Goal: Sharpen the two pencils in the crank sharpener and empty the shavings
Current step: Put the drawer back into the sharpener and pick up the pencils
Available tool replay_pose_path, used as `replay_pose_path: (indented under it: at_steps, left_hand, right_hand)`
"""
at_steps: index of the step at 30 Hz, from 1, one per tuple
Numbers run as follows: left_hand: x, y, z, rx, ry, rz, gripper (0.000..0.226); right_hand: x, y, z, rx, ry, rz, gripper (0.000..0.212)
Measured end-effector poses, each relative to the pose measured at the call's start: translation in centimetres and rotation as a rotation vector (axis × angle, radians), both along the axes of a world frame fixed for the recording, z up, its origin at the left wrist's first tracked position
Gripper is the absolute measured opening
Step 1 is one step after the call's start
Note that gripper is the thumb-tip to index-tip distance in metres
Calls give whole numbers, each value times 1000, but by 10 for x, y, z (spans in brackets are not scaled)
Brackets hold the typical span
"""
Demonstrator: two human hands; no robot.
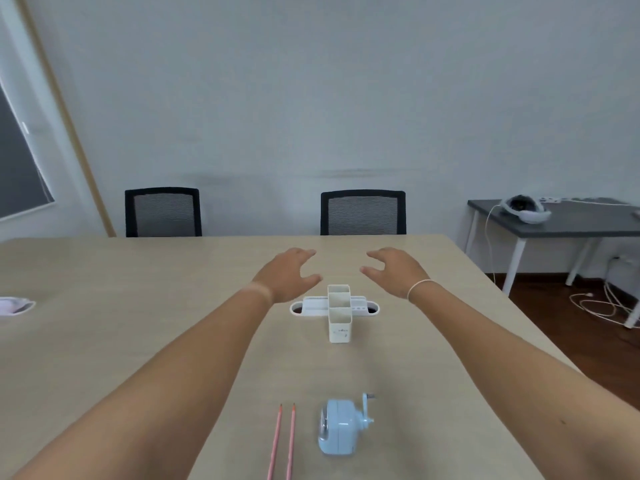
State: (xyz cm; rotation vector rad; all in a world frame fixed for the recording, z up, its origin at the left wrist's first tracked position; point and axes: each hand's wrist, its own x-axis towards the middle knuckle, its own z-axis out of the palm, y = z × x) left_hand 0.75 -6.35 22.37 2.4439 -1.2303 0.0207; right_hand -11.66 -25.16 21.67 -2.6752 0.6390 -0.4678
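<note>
Beige worktop: crank sharpener at 6 o'clock, two pencils just beside it at 7, untouched. Left hand and right hand hover at 12, fingers spread, empty. Nothing sharpened yet, judging by layout.

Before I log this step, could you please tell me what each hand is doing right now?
Left hand: open, fingers relaxed, holding nothing.
Right hand: open, fingers loosely curled, holding nothing.

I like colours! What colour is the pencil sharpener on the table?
Light blue. The crank sharpener shows clearly in the head view.
</note>
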Motion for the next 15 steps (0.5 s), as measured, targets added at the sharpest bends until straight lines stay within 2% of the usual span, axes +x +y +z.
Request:
replay_pose_path:
  at_steps: [15]
  left_hand:
    - [9, 46, -39, 62, 84, 107, 57]
  right_hand:
    - [31, 56, -38, 110, 78, 106, 47]
